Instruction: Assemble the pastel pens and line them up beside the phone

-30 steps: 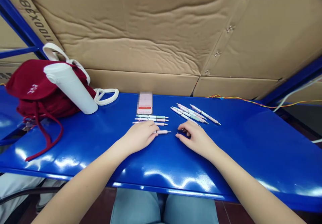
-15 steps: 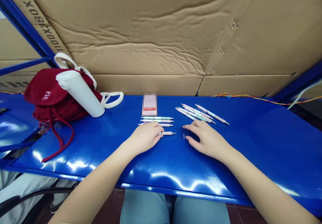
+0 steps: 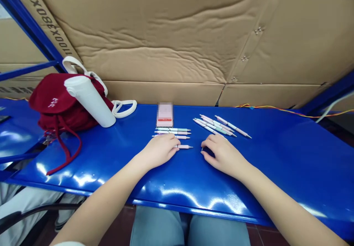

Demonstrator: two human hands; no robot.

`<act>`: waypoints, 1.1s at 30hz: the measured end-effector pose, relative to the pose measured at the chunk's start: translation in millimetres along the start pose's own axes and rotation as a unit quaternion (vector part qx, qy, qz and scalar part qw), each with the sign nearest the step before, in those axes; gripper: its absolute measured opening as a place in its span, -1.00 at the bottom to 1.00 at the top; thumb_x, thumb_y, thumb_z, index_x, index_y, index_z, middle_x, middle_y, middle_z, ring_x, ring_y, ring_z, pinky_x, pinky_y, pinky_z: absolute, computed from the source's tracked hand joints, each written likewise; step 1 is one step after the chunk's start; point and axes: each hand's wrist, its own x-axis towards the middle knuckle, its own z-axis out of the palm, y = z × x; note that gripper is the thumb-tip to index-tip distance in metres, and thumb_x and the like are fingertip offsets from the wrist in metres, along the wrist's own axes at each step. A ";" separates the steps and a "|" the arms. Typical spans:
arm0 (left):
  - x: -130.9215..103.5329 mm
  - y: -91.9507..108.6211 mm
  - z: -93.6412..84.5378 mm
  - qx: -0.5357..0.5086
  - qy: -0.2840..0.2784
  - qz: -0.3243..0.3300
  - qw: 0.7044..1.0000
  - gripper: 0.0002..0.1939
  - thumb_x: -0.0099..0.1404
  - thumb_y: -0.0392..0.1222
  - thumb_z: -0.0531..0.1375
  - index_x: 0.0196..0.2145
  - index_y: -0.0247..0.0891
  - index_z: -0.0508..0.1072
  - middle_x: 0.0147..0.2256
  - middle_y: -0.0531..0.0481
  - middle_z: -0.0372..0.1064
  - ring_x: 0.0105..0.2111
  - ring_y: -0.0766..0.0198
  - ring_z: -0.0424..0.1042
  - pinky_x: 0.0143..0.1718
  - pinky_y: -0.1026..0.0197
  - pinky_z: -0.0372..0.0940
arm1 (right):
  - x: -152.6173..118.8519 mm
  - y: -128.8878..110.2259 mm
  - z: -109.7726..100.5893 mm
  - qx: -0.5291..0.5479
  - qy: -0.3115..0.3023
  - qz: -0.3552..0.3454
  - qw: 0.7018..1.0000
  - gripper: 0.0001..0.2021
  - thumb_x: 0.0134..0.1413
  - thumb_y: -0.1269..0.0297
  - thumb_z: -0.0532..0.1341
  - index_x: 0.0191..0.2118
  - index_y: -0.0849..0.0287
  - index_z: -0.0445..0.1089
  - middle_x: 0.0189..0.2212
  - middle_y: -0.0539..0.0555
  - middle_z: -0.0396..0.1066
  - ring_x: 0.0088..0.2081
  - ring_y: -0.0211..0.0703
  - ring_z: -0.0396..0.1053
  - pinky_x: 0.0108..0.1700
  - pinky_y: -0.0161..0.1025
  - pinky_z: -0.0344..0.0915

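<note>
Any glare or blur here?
In the head view, white glare streaks the blue table near its front edge; pixelation covers the upper part of the phone-like item; the pens look fairly crisp; the tiny piece at the right hand is too small to identify.

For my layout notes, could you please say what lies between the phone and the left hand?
In the head view, three pens lie between the phone and the left hand, which partly hides the nearest.

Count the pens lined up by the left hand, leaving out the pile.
4: the green-gripped pen, farthest from the person; the pink one, next nearer; the third, partly under the left hand; the fourth, held by that hand. It could hide more.
</note>
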 end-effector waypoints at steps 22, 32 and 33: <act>-0.6 0.9 2.2 -0.051 0.047 0.017 0.997 -0.74 0.37 -0.15 -0.01 -0.14 -0.20 0.43 -0.21 -0.06 0.36 -0.22 0.23 0.37 -0.18 0.20 0.32 | -0.5 -4.0 2.0 0.042 0.065 -0.005 0.997 -0.89 0.11 0.37 0.11 -0.36 0.21 0.37 -0.39 0.11 0.33 -0.30 -0.10 0.25 -0.23 -0.18 0.19; -0.4 2.7 1.3 -0.049 0.044 0.022 0.998 -0.76 0.37 -0.17 0.00 -0.13 -0.20 0.42 -0.19 -0.05 0.36 -0.20 0.22 0.37 -0.17 0.18 0.32 | -0.5 -2.2 4.4 0.050 0.071 -0.009 0.996 -0.88 0.12 0.36 0.11 -0.34 0.21 0.38 -0.38 0.12 0.34 -0.31 -0.11 0.24 -0.23 -0.18 0.19; -0.3 3.3 1.4 -0.050 0.045 0.024 0.997 -0.76 0.37 -0.17 0.00 -0.13 -0.21 0.42 -0.20 -0.05 0.36 -0.20 0.22 0.37 -0.17 0.19 0.32 | -0.5 -2.7 4.8 0.054 0.072 -0.012 0.996 -0.88 0.13 0.36 0.11 -0.34 0.21 0.38 -0.38 0.12 0.34 -0.31 -0.11 0.25 -0.23 -0.18 0.20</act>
